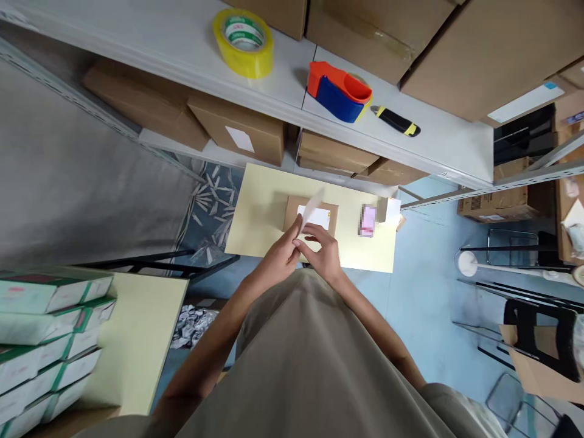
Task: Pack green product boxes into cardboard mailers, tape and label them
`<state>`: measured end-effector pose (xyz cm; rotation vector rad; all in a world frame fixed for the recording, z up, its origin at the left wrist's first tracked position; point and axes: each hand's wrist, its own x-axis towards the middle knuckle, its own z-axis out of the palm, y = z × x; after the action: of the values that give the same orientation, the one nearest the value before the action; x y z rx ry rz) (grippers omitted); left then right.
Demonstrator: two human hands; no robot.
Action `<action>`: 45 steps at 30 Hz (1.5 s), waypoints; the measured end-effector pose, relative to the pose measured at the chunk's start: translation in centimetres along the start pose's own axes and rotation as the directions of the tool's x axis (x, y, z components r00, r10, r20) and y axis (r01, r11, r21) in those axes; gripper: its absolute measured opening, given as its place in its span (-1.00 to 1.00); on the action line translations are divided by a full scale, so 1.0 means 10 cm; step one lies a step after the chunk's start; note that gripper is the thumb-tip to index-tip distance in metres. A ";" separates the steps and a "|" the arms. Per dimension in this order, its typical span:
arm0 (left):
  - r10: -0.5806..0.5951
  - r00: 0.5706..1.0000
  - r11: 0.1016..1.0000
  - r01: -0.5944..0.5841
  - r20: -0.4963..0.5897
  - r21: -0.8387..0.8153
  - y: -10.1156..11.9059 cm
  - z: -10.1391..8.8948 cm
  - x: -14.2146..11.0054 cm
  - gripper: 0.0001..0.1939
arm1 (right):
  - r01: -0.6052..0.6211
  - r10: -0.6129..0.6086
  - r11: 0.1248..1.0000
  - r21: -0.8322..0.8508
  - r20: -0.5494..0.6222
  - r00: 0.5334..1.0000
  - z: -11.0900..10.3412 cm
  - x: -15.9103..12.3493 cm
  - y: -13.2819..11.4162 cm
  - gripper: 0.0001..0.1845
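A small brown cardboard box (292, 210) with a white label (319, 217) lies on a pale yellow table (260, 207). My left hand (280, 255) pinches a thin white strip of paper (311, 210) that stands up, blurred, over the box. My right hand (325, 250) sits just beside it, fingers curled and touching the left fingertips at the near edge of the box. What the right fingers hold is not clear.
A pink item (367, 220) and white paper (393, 211) lie on the table's right side. The grey shelf (182, 42) above carries a yellow tape roll (243, 41), an orange and blue tape dispenser (337, 91), a yellow-black cutter (395, 120) and cardboard boxes. Stacked green-white boxes (45, 340) stand at left. White scraps (214, 207) litter the floor.
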<state>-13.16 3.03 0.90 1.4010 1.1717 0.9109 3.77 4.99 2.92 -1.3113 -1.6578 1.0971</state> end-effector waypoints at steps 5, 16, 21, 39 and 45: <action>0.203 0.978 0.979 -0.205 0.057 0.025 0.04 0.06 0.01 -0.24 | -0.174 0.205 0.945 0.279 -0.086 0.975 0.03 -0.07 -0.02 -0.58; 0.016 0.999 0.984 -0.024 -0.043 -0.175 0.25 0.14 0.15 -0.45 | -0.268 0.377 0.832 0.485 -0.140 0.916 -0.02 0.08 0.00 -0.49; 0.022 0.984 0.990 -0.047 -0.179 -0.136 0.21 0.29 0.12 -0.50 | -0.329 0.491 0.737 0.590 -0.134 0.861 0.04 0.10 0.13 -0.56; -0.352 0.935 0.825 0.335 0.050 -0.455 0.29 -0.16 0.35 -0.46 | -0.350 0.365 0.861 0.370 0.032 0.931 -0.43 0.03 0.28 -0.64; -0.328 0.944 0.887 0.292 -0.042 -0.358 0.22 -0.09 0.33 -0.49 | -0.267 0.300 0.948 0.176 -0.203 0.932 -0.35 0.08 0.17 -0.54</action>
<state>-12.82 6.53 2.99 0.8591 1.2008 0.9133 7.44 6.53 2.60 -1.5503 -1.2226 1.1608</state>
